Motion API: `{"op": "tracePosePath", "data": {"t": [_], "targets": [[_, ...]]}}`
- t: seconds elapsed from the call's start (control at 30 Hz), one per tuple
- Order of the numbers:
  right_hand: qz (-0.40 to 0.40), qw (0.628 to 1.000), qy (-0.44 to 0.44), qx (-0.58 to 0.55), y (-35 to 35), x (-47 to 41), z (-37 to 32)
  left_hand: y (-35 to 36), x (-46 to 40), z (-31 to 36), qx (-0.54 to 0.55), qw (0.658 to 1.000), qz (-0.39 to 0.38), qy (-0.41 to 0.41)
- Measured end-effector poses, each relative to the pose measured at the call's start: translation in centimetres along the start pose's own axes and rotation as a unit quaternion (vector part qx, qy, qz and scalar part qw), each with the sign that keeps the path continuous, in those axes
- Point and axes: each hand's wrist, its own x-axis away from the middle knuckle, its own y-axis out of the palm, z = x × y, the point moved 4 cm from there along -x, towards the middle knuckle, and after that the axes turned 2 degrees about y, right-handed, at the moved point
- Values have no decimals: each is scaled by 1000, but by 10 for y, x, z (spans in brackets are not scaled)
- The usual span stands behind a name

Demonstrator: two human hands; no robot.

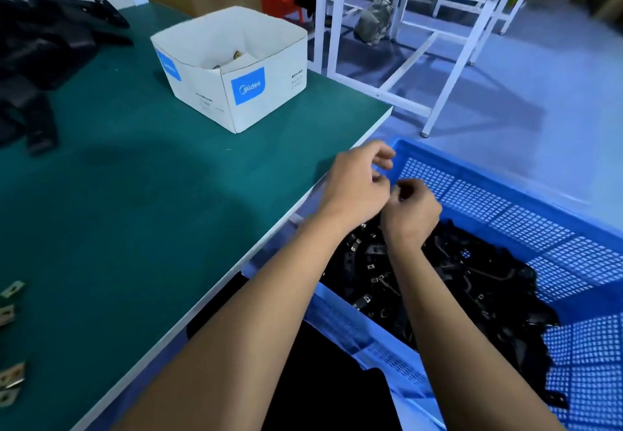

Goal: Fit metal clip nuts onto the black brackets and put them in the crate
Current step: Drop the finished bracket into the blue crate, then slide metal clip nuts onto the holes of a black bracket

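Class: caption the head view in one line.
Both hands hover over a blue crate of black brackets.

What the view hides or cuts off

Both hands, left (pixel 354 188) and right (pixel 413 210), are motion-blurred above the crate (pixel 505 201), so whether their curled fingers hold anything cannot be told. The forearms cover part of the heap of finished brackets (pixel 472 282), and the crate runs off the right and bottom edges. The pile of bare brackets (pixel 43 53) on the counter (pixel 135 178) and the metal clips (pixel 10 312) are cut by the left edge. Small pieces inside the white box (pixel 232 70) are too small to identify.
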Motion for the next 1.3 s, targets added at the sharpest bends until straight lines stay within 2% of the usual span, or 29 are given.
{"op": "tracePosePath", "data": {"t": [0.07,0.17,0.23,0.33,0.43,0.53,0.7,0.8,0.9,1.0,1.07,1.1,1.2,1.27,1.3], "targets": [[11,992,-112,-54,-5,9,-51,-36,-6,19,24,997,60,36],[-7,961,-263,-89,-6,33,-117,-90,-4,30,60,987,144,45],[-78,937,-323,-110,10,65,-158,-135,9,22,59,977,201,30],[-218,907,-349,-95,48,119,-208,-204,37,-2,30,961,275,-6],[-374,845,-379,-55,90,188,-249,-277,79,-28,-22,936,350,-36],[-471,772,-425,-27,123,268,-284,-351,138,-51,-60,895,436,-70],[-521,678,-519,17,163,376,-327,-443,245,-84,-126,797,583,-98],[-535,647,-543,26,184,426,-348,-471,295,-100,-146,732,656,-112],[-524,626,-572,71,203,461,-363,-488,316,-109,-112,666,725,-134],[-488,637,-586,116,219,475,-374,-494,318,-115,-76,643,749,-141],[-490,658,-565,90,225,475,-381,-494,314,-118,-52,660,737,-135],[-496,679,-538,52,226,470,-383,-494,310,-119,-40,675,724,-133],[-515,782,-339,-90,234,445,-380,-492,298,-124,21,725,673,-146],[-507,820,-202,-171,234,427,-368,-488,290,-130,64,754,631,-171],[-495,828,-166,-205,232,419,-364,-487,287,-132,69,765,612,-186]]}}
